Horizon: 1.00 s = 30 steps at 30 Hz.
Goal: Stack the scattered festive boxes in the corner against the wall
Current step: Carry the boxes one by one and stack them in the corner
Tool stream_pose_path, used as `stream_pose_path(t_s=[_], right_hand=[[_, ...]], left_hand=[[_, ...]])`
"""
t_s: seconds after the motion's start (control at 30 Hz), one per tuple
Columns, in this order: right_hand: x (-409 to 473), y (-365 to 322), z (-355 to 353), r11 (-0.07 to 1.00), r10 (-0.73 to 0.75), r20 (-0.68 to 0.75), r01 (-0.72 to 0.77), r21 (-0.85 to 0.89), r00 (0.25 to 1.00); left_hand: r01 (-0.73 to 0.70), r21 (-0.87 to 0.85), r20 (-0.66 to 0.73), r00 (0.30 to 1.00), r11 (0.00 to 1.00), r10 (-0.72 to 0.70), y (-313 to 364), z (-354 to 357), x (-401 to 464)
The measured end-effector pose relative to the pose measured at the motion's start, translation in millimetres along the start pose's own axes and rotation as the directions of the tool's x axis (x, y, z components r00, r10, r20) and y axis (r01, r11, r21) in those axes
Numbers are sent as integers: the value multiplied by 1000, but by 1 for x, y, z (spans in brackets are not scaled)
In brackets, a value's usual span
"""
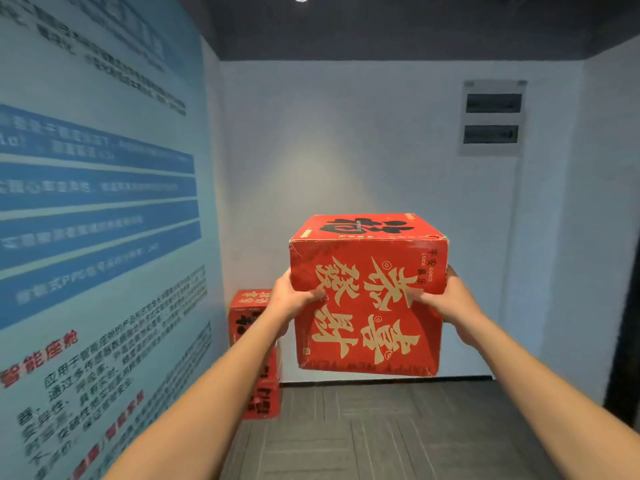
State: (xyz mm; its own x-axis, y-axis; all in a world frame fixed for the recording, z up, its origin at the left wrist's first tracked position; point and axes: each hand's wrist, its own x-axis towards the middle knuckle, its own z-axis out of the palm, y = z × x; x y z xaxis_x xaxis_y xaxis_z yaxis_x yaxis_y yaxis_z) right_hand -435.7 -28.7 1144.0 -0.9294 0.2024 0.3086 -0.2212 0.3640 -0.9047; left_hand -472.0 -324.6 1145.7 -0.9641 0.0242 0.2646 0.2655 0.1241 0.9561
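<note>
While both hands hold it up in the air, the red box (369,296) shows as a squarish cardboard carton, matte, with scuffed and whitened edges, big cream-gold characters on the near face and black ones on the top. It hangs tilted a little, clear of the floor (398,431), between the two palms. The left hand (294,297) presses the box's left side, thumb laid across the near face and the other fingers hidden behind the edge. The right hand (450,301) clamps the right side the same way, thumb on the near face, fingers wrapped out of sight behind. Below and beyond the left hand, a stack (258,355) of like red cartons stands in the corner, touching the blue poster wall (100,209) with its blurred printed text. Beyond the fingertips rises a pale smooth wall (346,140); above and beyond the right hand sits a grey panel (492,117) with two dark slots. The floor is dark grey ribbed carpet tile.
</note>
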Motion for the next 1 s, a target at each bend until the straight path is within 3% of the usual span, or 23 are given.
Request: stream_pose_path(t_s=[0.23, 0.63, 1.0], right_hand=[[138, 35, 96, 998, -60, 92, 57, 29, 994], [400, 104, 175, 985, -150, 246, 122, 123, 958], [565, 125, 292, 956, -218, 332, 131, 264, 918]], left_hand=[[14, 90, -147, 989, 996, 0, -51, -49, 119], [75, 237, -394, 919, 969, 25, -106, -29, 322], [92, 210, -528, 849, 973, 33, -152, -72, 468]])
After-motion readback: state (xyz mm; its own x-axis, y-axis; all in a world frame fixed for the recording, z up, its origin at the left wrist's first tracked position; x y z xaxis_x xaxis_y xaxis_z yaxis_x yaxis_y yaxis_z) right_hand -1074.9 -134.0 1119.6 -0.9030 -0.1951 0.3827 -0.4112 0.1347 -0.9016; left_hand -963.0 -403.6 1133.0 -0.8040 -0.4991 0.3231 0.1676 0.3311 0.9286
